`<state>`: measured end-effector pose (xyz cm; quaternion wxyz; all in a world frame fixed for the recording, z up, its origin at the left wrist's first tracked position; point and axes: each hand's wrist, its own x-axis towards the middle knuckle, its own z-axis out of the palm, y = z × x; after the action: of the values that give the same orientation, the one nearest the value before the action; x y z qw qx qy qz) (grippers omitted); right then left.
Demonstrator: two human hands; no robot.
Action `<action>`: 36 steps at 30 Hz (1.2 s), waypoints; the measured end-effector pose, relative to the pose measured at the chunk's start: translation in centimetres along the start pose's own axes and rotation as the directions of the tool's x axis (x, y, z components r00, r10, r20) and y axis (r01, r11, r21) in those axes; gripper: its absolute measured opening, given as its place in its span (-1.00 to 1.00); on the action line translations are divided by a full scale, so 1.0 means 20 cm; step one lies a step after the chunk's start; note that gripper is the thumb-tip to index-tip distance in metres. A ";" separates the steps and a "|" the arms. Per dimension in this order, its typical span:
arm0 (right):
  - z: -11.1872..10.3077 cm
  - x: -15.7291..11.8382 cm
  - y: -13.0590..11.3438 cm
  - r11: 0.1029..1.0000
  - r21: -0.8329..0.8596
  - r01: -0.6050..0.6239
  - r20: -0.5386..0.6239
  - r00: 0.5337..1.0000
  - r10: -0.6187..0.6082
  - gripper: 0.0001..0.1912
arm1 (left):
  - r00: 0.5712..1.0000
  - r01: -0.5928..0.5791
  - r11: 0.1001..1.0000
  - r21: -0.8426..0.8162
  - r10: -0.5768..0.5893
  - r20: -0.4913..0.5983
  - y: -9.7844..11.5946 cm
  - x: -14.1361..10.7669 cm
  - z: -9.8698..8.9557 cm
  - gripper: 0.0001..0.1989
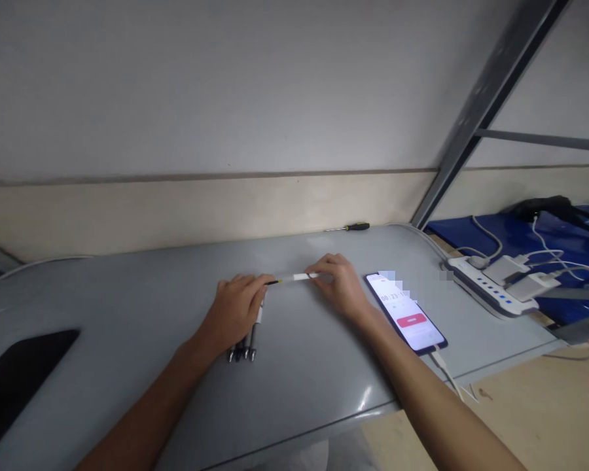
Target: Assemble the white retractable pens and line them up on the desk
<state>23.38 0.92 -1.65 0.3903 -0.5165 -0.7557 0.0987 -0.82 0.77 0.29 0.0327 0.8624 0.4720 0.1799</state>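
My left hand [240,306] is closed, pinching a thin dark pen refill [273,282] with a yellowish end between thumb and fingers. Facing it, my right hand [341,281] pinches a white pen barrel [302,276] by its right end. The two pieces point toward each other, nearly in line just above the table; whether they touch is too blurred to tell. Several pens [245,350] with grey grips lie side by side under and below my left hand, which hides their upper parts.
A lit phone [407,311] showing a timer lies right of my right hand, its cable plugged in. Further right sits a power strip [491,288] with chargers. A screwdriver [356,227] rests by the wall. A black flat object [27,373] is at the left. A metal post [481,124] stands right.
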 end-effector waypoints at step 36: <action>-0.01 0.00 -0.10 0.804 0.535 -0.260 0.257 0.957 0.138 -0.72 | 0.995 -0.101 0.995 0.002 0.101 -0.010 0.03 0.01 -0.02 -0.72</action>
<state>22.09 0.06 -0.41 0.4327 -0.4420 -0.6700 0.4104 -0.50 0.56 0.90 0.0207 0.8843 0.4281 0.1853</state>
